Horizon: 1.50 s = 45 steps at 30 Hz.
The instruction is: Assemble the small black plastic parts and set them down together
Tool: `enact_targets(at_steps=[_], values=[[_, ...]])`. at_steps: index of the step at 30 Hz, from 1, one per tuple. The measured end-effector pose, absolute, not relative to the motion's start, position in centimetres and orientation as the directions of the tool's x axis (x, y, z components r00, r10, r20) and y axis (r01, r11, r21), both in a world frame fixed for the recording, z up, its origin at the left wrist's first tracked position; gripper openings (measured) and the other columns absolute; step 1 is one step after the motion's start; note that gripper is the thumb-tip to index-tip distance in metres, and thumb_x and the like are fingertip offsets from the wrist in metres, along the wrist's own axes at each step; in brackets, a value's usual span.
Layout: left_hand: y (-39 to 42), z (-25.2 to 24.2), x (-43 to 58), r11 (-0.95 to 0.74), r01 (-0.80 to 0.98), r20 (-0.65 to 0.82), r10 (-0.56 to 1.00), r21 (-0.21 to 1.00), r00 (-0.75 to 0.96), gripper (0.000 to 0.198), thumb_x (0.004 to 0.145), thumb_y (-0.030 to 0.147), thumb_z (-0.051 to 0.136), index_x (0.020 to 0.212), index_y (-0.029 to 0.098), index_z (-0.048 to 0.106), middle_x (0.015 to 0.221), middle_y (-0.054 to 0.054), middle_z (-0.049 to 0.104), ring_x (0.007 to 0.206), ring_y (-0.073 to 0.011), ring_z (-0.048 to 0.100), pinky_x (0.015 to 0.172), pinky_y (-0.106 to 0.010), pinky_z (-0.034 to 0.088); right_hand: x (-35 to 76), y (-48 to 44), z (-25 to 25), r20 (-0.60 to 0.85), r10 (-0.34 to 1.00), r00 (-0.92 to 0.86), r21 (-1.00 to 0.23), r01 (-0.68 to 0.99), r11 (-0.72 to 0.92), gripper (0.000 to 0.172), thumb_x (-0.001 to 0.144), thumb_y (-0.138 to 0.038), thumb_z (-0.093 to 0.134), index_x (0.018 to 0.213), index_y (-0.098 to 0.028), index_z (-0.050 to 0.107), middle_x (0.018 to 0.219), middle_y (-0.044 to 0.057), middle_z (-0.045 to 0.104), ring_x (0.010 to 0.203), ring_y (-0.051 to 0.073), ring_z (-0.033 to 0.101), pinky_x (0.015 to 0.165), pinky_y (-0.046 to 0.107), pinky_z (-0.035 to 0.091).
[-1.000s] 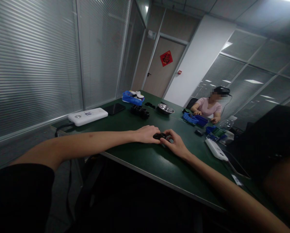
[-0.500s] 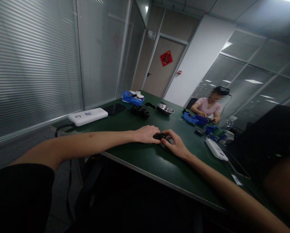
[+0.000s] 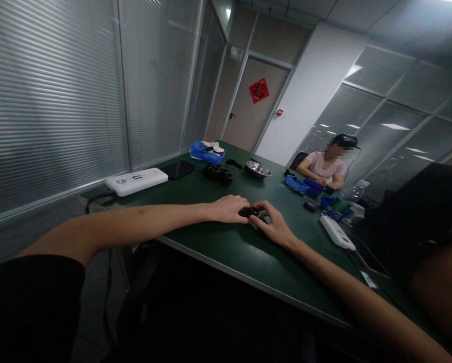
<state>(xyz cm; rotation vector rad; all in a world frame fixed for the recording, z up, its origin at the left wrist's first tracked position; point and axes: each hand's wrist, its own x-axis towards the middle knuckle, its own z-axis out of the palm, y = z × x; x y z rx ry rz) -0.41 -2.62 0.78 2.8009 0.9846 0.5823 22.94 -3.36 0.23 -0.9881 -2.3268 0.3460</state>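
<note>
Both of my hands meet over the green tabletop [image 3: 233, 247] on a small, dark black part [image 3: 248, 212]. My left hand [image 3: 229, 208] reaches in from the left, its fingers closed on one side of the part. From the right, my right hand [image 3: 273, 224] pinches the other side between thumb and fingers. The part's exact kind is too small and dark to make out, and my fingers cover some of it. Beyond my left hand stands a cluster of black round pieces [image 3: 218, 174].
Behind the black pieces are a blue basket [image 3: 206, 153] and a metal bowl [image 3: 258, 170]. A white power bank [image 3: 137, 181] and a dark phone [image 3: 180, 170] lie left. Blue trays [image 3: 313, 187], a bottle [image 3: 356, 191] and another white power bank [image 3: 337, 233] are right. A person [image 3: 326, 166] sits opposite.
My hands stay in almost the same place on the black part, with only slight finger movement on the right. The person opposite has moved their hands a little.
</note>
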Motion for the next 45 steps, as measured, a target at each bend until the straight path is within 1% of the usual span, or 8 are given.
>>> enact_targets(at_steps=[3, 8, 15, 21, 26, 31, 41, 45], values=[[-2.69, 0.87, -0.39, -0.779, 0.582, 0.31, 0.627, 0.233, 0.715, 0.049, 0.094, 0.057, 0.054, 0.117, 0.016, 0.067, 0.116, -0.01, 0.067, 0.102, -0.0248, 0.063, 0.08, -0.033, 0.046, 22.96, -3.29, 0.14, 0.415, 0.747, -0.52, -0.45, 0.596, 0.665, 0.031, 0.094, -0.048, 0.066, 0.108, -0.022, 0.06, 0.104, 0.006, 0.066, 0.087, 0.021, 0.064, 0.074, 0.035, 0.054], [-2.65, 0.86, -0.38, -0.766, 0.601, 0.308, 0.643, 0.23, 0.701, 0.049, 0.094, 0.06, 0.053, 0.111, 0.016, 0.068, 0.112, -0.01, 0.068, 0.1, -0.0249, 0.063, 0.08, -0.033, 0.046, 22.87, -3.53, 0.42, 0.431, 0.683, -0.59, -0.417, 0.541, 0.73, 0.027, 0.097, -0.042, 0.06, 0.114, -0.022, 0.063, 0.11, 0.007, 0.066, 0.095, 0.022, 0.064, 0.079, 0.036, 0.054], [-2.6, 0.82, -0.41, -0.784, 0.575, 0.316, 0.621, 0.235, 0.718, 0.05, 0.095, 0.059, 0.053, 0.117, 0.017, 0.067, 0.114, -0.01, 0.068, 0.101, -0.0246, 0.063, 0.081, -0.033, 0.045, 22.77, -3.6, 0.52, 0.425, 0.734, -0.53, -0.441, 0.587, 0.679, 0.027, 0.094, -0.045, 0.065, 0.108, -0.022, 0.061, 0.105, 0.006, 0.067, 0.088, 0.021, 0.064, 0.074, 0.034, 0.054], [-2.63, 0.79, -0.41, -0.776, 0.59, 0.315, 0.631, 0.225, 0.709, 0.05, 0.095, 0.059, 0.053, 0.117, 0.016, 0.067, 0.114, -0.01, 0.068, 0.101, -0.0248, 0.063, 0.081, -0.033, 0.045, 22.83, -3.47, 0.41, 0.422, 0.7, -0.576, -0.42, 0.56, 0.714, 0.028, 0.096, -0.044, 0.061, 0.114, -0.022, 0.061, 0.11, 0.008, 0.066, 0.094, 0.023, 0.063, 0.076, 0.035, 0.054], [-2.67, 0.74, -0.37, -0.776, 0.59, 0.318, 0.63, 0.224, 0.708, 0.05, 0.095, 0.058, 0.054, 0.119, 0.016, 0.067, 0.115, -0.01, 0.068, 0.103, -0.0246, 0.063, 0.082, -0.032, 0.045, 22.93, -3.18, -0.01, 0.428, 0.745, -0.511, -0.448, 0.596, 0.666, 0.031, 0.093, -0.049, 0.066, 0.106, -0.021, 0.061, 0.104, 0.006, 0.066, 0.087, 0.021, 0.064, 0.072, 0.034, 0.053], [-2.62, 0.8, -0.36, -0.774, 0.589, 0.319, 0.632, 0.231, 0.706, 0.05, 0.094, 0.059, 0.054, 0.114, 0.015, 0.068, 0.112, -0.01, 0.068, 0.1, -0.0247, 0.063, 0.082, -0.034, 0.046, 22.81, -3.59, 0.39, 0.426, 0.696, -0.578, -0.409, 0.563, 0.718, 0.026, 0.097, -0.043, 0.061, 0.112, -0.022, 0.062, 0.108, 0.007, 0.066, 0.091, 0.022, 0.063, 0.077, 0.034, 0.054], [-2.66, 0.83, -0.44, -0.785, 0.578, 0.323, 0.619, 0.224, 0.715, 0.049, 0.096, 0.057, 0.053, 0.117, 0.016, 0.067, 0.114, -0.01, 0.068, 0.102, -0.0245, 0.063, 0.083, -0.034, 0.046, 22.87, -3.52, 0.44, 0.422, 0.695, -0.582, -0.416, 0.557, 0.719, 0.027, 0.096, -0.044, 0.062, 0.113, -0.023, 0.062, 0.109, 0.007, 0.066, 0.093, 0.022, 0.063, 0.078, 0.036, 0.054], [-2.59, 0.82, -0.44, -0.781, 0.578, 0.316, 0.624, 0.236, 0.715, 0.05, 0.095, 0.057, 0.053, 0.119, 0.016, 0.067, 0.117, -0.01, 0.068, 0.104, -0.0249, 0.063, 0.084, -0.034, 0.046, 22.78, -3.71, 0.62, 0.419, 0.71, -0.565, -0.408, 0.581, 0.704, 0.029, 0.095, -0.046, 0.065, 0.113, -0.023, 0.063, 0.108, 0.007, 0.066, 0.09, 0.022, 0.063, 0.073, 0.034, 0.053]])
